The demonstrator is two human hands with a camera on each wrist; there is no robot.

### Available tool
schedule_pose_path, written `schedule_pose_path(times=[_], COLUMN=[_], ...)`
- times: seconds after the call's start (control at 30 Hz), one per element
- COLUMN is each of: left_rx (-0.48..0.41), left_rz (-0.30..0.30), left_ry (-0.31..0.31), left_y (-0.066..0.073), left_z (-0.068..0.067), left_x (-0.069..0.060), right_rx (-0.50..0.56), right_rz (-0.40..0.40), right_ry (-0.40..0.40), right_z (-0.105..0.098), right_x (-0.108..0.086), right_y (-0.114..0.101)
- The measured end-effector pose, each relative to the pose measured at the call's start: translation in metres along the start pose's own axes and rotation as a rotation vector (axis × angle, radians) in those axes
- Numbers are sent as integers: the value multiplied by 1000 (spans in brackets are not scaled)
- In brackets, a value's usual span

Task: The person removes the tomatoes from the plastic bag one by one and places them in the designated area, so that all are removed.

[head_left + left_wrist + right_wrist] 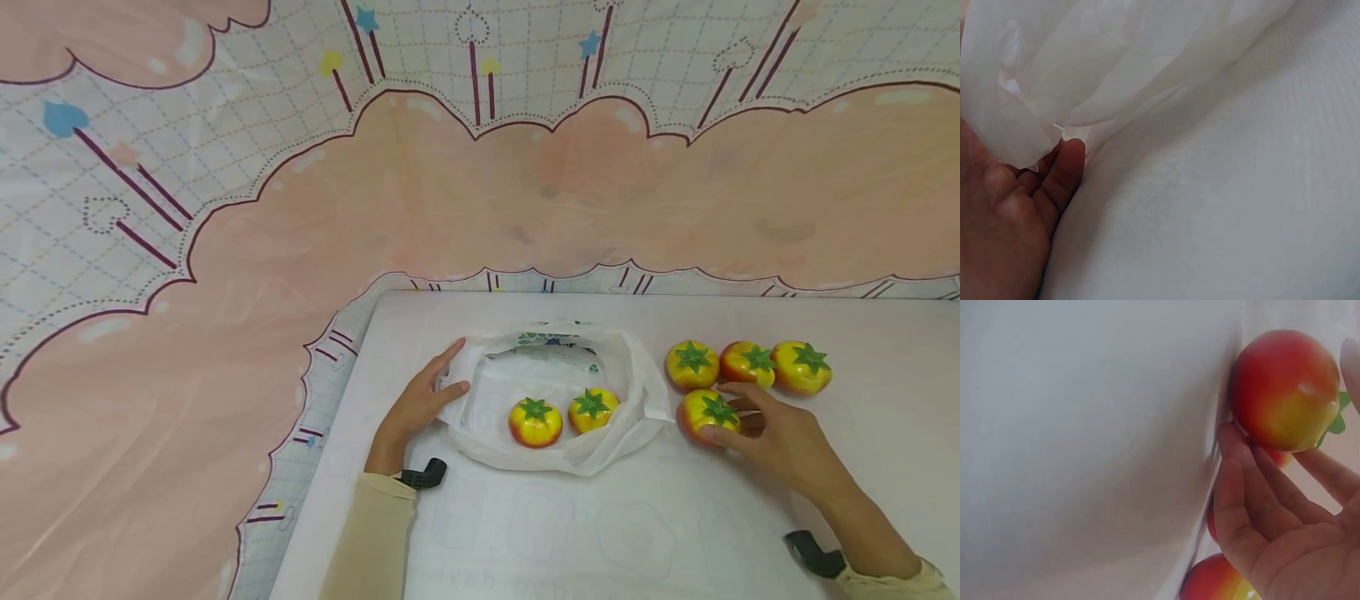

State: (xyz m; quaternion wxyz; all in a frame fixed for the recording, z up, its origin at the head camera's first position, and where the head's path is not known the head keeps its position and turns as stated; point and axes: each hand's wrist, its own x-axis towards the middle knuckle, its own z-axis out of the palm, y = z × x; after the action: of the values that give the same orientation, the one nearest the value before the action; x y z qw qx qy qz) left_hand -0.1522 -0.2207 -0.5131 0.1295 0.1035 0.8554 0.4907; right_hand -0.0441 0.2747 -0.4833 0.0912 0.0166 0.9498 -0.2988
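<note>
A white plastic bag (480, 450) lies on the table with its mouth spread wide. Two yellow-red toy tomatoes with green star-shaped tops, one at the front (536, 423) and one to its right (593, 411), sit inside it. My left hand (422, 398) holds the bag's left edge, thumb over the rim; in the left wrist view white film covers some fingers. To the right of the bag, my right hand (780, 437) has thumb and fingers round another toy tomato (705, 414). The right wrist view shows its red underside (1282, 387) against the fingers.
Behind my right hand three more toy tomatoes stand in a row: left (692, 363), middle (746, 362) and right (802, 368). The white table (525, 533) meets a patterned curtain (562, 200) at its back and left edges. Each wrist wears a black device.
</note>
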Motion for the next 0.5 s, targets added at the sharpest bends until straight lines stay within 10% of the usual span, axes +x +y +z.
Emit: schedule_pose_path(times=[0.5], left_rx=[-18], left_rz=[13], left_ry=[-4], left_y=[-2], left_z=[0], left_x=[2], right_rx=[21], right_rz=[-90], right_ry=[55], right_z=[-8], right_x=[2], right_y=[-3])
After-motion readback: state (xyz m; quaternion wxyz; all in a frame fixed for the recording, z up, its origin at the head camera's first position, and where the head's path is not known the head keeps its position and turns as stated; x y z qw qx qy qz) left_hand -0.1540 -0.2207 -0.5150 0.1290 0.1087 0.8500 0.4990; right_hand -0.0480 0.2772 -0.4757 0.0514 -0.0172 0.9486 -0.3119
